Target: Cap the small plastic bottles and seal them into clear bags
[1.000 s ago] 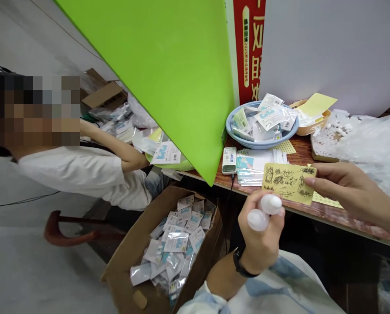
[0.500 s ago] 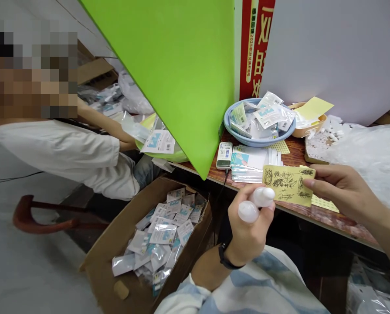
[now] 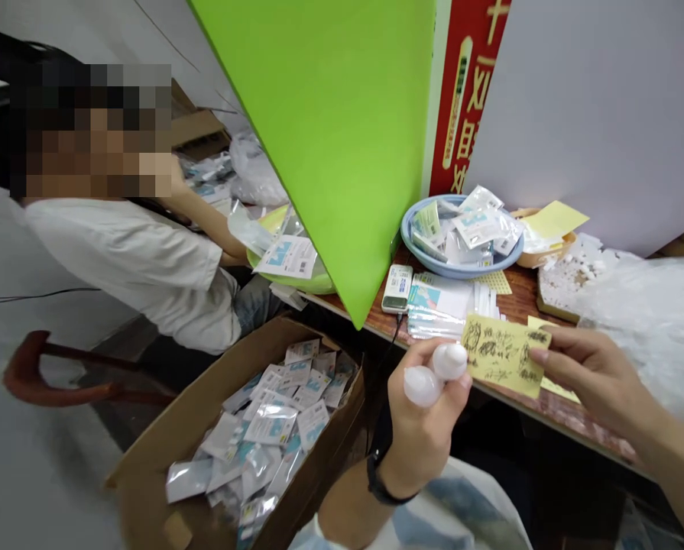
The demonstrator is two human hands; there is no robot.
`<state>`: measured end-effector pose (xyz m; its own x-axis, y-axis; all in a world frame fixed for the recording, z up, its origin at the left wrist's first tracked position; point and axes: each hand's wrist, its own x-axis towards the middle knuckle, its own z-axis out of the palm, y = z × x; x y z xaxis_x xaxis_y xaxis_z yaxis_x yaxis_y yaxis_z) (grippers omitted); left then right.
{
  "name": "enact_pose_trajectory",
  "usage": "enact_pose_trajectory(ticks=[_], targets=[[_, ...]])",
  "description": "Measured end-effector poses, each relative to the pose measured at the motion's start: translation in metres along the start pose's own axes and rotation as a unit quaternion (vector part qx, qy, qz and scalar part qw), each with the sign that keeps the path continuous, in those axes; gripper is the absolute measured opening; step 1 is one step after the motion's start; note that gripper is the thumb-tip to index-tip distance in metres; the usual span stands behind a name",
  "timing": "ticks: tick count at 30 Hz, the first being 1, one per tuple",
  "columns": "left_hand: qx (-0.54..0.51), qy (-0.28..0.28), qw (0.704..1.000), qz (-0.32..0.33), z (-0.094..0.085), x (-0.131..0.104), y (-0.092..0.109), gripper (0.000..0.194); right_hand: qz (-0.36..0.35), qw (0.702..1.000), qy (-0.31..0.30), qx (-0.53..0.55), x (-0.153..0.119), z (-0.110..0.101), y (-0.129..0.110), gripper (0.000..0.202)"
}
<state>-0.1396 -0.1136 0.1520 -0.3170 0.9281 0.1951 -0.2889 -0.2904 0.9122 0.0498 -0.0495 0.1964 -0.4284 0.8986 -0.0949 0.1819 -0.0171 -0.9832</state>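
Observation:
My left hand (image 3: pixel 425 431) is closed around two small white plastic bottles (image 3: pixel 422 386), their rounded ends poking up past the thumb and fingers. A pinch of my right hand (image 3: pixel 597 374) holds a yellow paper note (image 3: pixel 505 359) by its right edge. Black handwriting, much of it scribbled over, covers the note. Its left edge comes up close beside the bottles; whether they touch I cannot tell. Just behind, on the table (image 3: pixel 390 325), lie a stack of flat printed packets (image 3: pixel 436 302) and a small white device (image 3: pixel 397 289) with a cable.
A blue basin (image 3: pixel 461 267) of sealed packets stands at the back, beside an orange tray (image 3: pixel 553 252). White plastic sheeting (image 3: pixel 651 305) covers the right. A cardboard box (image 3: pixel 147 458) full of packets is below left. Beyond a green panel (image 3: pixel 330 114) sits another person (image 3: pixel 129 252).
The view has shifted, so the table and basin appear lower. Both hands keep their hold on the bottles and the note, which now tilts slightly. The other person's head and arm have shifted in view.

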Motion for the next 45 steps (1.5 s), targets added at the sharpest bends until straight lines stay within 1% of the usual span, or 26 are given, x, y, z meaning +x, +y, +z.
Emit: enact_pose_trajectory(ticks=[3,6,9,11,13,16,19,22,25,28,30,31,33,38,39,41,42,43,45], targets=[[0.047,-0.022,0.999,0.016,-0.003,0.002,0.007,0.019,0.006,1.000,0.005,-0.010,0.000,0.001,0.004,0.022],[0.066,-0.020,0.997,0.044,-0.007,0.000,0.011,0.022,0.020,0.999,0.035,0.037,-0.003,0.009,0.010,0.025],[0.047,-0.001,0.999,0.027,-0.011,-0.003,0.007,0.020,0.044,0.990,0.087,0.103,-0.005,0.026,0.011,0.032],[0.039,0.022,0.999,0.006,-0.013,-0.004,0.004,0.021,0.061,0.983,0.119,0.122,-0.006,0.037,0.009,0.034],[0.032,0.041,0.999,-0.002,-0.013,-0.005,0.002,0.020,0.059,0.981,0.137,0.124,-0.006,0.045,0.007,0.035],[0.023,0.052,0.998,0.001,-0.012,-0.006,0.001,0.019,0.042,0.984,0.142,0.101,-0.008,0.048,0.007,0.039],[0.010,0.047,0.999,-0.006,-0.010,-0.006,0.002,0.018,0.027,0.988,0.136,0.066,-0.009,0.044,0.010,0.040],[-0.010,0.042,0.999,-0.007,-0.009,-0.006,0.000,0.017,0.011,0.987,0.147,0.068,-0.010,0.043,0.016,0.040],[-0.024,0.033,0.999,-0.001,-0.007,-0.007,-0.004,0.017,0.004,0.979,0.191,0.065,-0.009,0.046,0.022,0.038],[-0.004,0.038,0.999,0.011,-0.002,-0.010,-0.012,0.020,-0.030,0.963,0.266,-0.015,-0.009,0.052,0.029,0.034],[0.014,0.038,0.999,0.019,0.001,-0.012,-0.017,0.022,-0.048,0.950,0.299,-0.076,-0.009,0.055,0.034,0.032],[0.020,0.035,0.999,0.019,0.002,-0.012,-0.020,0.024,-0.051,0.949,0.299,-0.090,-0.009,0.055,0.037,0.032],[0.024,0.030,0.999,0.013,0.004,-0.010,-0.024,0.024,-0.052,0.953,0.288,-0.081,-0.008,0.054,0.044,0.032],[0.001,0.029,0.999,-0.012,0.007,0.002,-0.027,0.017,-0.042,0.966,0.252,0.035,-0.011,0.044,0.059,0.035],[0.004,0.027,1.000,-0.013,0.008,0.002,-0.026,0.015,-0.043,0.967,0.247,0.042,-0.013,0.044,0.059,0.036],[0.039,0.025,0.999,0.010,0.010,0.000,-0.025,0.016,-0.048,0.964,0.261,0.012,-0.016,0.044,0.058,0.036],[0.072,0.015,0.997,0.036,0.011,-0.002,-0.024,0.020,-0.055,0.960,0.273,-0.015,-0.018,0.044,0.057,0.034],[0.107,-0.008,0.992,0.068,0.012,-0.004,-0.024,0.026,-0.063,0.957,0.279,-0.040,-0.020,0.045,0.056,0.033],[0.162,-0.093,0.974,0.129,0.016,-0.007,-0.023,0.035,-0.074,0.958,0.271,-0.055,-0.022,0.046,0.056,0.034]])
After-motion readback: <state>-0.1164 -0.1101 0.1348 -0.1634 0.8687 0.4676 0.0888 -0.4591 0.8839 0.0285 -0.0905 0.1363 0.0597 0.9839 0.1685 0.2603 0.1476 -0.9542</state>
